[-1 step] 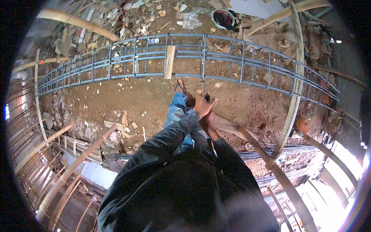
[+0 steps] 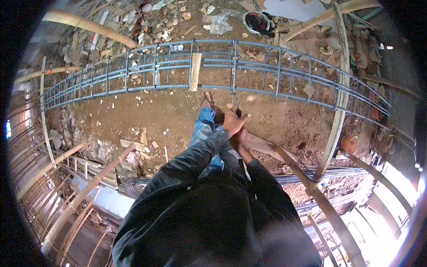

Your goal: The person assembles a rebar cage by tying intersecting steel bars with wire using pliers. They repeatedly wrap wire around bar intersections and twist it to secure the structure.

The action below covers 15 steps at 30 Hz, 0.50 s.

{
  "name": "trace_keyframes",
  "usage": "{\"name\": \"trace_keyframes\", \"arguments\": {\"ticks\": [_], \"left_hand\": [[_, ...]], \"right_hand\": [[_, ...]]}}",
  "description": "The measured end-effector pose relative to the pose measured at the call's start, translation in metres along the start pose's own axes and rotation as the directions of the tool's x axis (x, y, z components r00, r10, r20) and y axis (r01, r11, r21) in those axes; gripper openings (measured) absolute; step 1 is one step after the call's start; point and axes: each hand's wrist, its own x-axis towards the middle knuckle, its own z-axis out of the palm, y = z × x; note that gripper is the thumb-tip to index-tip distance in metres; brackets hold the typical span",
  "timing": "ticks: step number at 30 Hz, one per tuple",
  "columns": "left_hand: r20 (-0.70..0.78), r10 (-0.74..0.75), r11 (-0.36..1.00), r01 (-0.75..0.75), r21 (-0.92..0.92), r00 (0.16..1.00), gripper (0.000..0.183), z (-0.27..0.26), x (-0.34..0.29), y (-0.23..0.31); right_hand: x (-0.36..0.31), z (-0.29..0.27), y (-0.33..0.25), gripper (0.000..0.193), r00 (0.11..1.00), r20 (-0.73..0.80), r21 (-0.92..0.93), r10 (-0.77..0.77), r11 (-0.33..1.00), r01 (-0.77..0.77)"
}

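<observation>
A long steel rebar cage [image 2: 178, 66] of ribbed bars and square stirrups spans the view in front of me. Below its lower bar, both my hands are close together in front of my body. My left hand [image 2: 232, 123] is closed around a slim metal tool that looks like pincers [image 2: 235, 103]; its tip meets the cage by a stirrup. Just behind and partly covered by the left, my right hand [image 2: 242, 143] is closed at the same tool's handles. The exact grip and any wire at the tip are too small to make out.
A short wooden strip [image 2: 195, 72] leans across the cage. Wooden posts [image 2: 340, 107] and bamboo poles [image 2: 89, 27] support and surround it. Rubble lies on the dirt floor. A bucket [image 2: 256, 22] stands beyond, an orange one [image 2: 349, 143] at right. Steel bars [image 2: 338, 172] lie behind me.
</observation>
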Motion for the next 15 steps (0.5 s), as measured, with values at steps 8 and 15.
{"name": "trace_keyframes", "arguments": {"ticks": [8,15], "left_hand": [[0.538,-0.206,0.92,0.349,-0.177,0.817,0.038,-0.069,0.008,0.051],[0.766,-0.286,0.803,0.58,-0.136,0.576,0.068,-0.08,0.012,0.076]], "right_hand": [[-0.002,-0.016,-0.044,0.026,0.902,0.417,0.411,0.115,0.861,-0.3],[-0.004,-0.041,-0.103,0.017,0.588,0.809,0.571,0.017,0.214,-0.792]]}}
